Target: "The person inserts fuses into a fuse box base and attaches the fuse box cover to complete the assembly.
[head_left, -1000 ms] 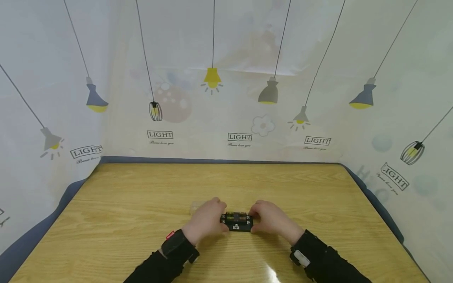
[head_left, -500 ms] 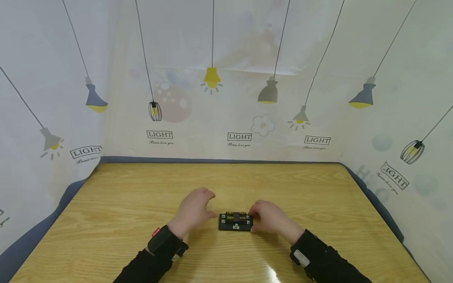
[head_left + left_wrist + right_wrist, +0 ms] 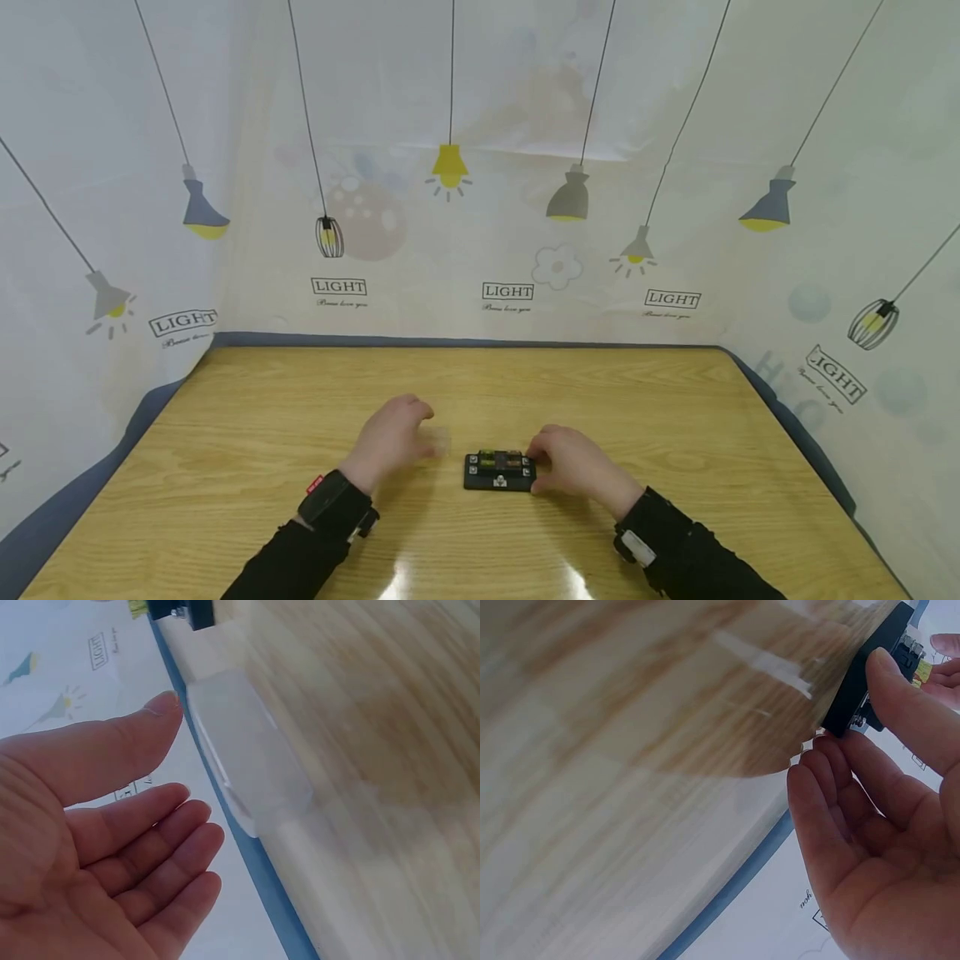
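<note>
A black fuse block [image 3: 500,472] with coloured blade fuses on top sits on the wooden table. My right hand [image 3: 573,468] grips its right end; in the right wrist view the thumb [image 3: 889,675] lies against the block [image 3: 870,671] with curled fingers opposite. To the left is my left hand [image 3: 390,442], its fingers loosely bent and nothing gripped between them. A clear plastic cover [image 3: 244,742] lies just beyond that hand, the thumb tip [image 3: 166,705] right at its edge. The cover [image 3: 439,440] shows only faintly in the head view.
The wooden table [image 3: 262,400] has a dark blue border along its back and sides. Behind it stands a pale wall covering [image 3: 465,242] printed with lamps. Light glares off the tabletop near the front.
My left hand has let go of the fuse block's left end and moved left, beside the clear cover. My right hand has stayed on the block.
</note>
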### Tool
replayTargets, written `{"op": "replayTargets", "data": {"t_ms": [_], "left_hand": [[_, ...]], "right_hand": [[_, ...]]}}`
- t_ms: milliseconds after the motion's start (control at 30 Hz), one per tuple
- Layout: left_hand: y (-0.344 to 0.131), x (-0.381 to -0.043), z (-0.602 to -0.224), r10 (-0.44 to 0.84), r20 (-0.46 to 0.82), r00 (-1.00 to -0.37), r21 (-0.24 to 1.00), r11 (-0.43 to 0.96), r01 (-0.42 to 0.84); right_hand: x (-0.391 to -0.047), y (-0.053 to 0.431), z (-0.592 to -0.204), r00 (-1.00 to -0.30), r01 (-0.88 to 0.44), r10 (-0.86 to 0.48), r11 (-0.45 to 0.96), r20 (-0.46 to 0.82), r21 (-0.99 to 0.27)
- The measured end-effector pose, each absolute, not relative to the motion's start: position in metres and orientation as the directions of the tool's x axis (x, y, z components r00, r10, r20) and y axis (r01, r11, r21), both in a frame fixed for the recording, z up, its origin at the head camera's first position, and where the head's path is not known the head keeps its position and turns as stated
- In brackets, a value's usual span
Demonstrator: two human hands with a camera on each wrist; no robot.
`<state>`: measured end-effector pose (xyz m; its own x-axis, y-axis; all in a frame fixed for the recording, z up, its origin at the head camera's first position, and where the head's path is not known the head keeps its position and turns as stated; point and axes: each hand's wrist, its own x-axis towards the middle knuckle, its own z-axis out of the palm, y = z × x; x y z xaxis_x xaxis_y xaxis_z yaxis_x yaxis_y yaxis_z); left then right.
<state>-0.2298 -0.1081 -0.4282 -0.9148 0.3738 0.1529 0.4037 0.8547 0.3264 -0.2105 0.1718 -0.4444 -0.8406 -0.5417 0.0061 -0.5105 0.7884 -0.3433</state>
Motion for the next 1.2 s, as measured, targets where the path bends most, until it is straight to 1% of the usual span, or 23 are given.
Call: {"op": "replayTargets", "data": {"t_ms": [233, 433, 700, 967, 1200], "left_hand": [[-0.11, -0.234, -0.434, 0.39, 0.152, -0.908, 0.282, 0.863, 0.418], [-0.111, -0.235, -0.439, 0.413, 0.173, -0.894, 0.275, 0.851, 0.447], [-0.109, -0.238, -0.443, 0.434, 0.169, -0.885, 0.26, 0.846, 0.465], [-0.107, -0.239, -0.44, 0.448, 0.154, -0.88, 0.315, 0.822, 0.474], [-0.098, -0.233, -0.428, 0.513, 0.181, -0.839, 0.352, 0.763, 0.542]], "right_hand": [[-0.21, 0.171, -0.444, -0.846, -0.501, -0.533, 0.794, 0.001, -0.343], [-0.21, 0.171, -0.444, -0.847, -0.496, -0.531, 0.794, -0.004, -0.35], [-0.21, 0.172, -0.444, -0.847, -0.497, -0.532, 0.792, 0.0, -0.355], [-0.209, 0.171, -0.444, -0.848, -0.493, -0.53, 0.793, -0.006, -0.358], [-0.211, 0.171, -0.444, -0.846, -0.498, -0.533, 0.793, -0.004, -0.351]]}}
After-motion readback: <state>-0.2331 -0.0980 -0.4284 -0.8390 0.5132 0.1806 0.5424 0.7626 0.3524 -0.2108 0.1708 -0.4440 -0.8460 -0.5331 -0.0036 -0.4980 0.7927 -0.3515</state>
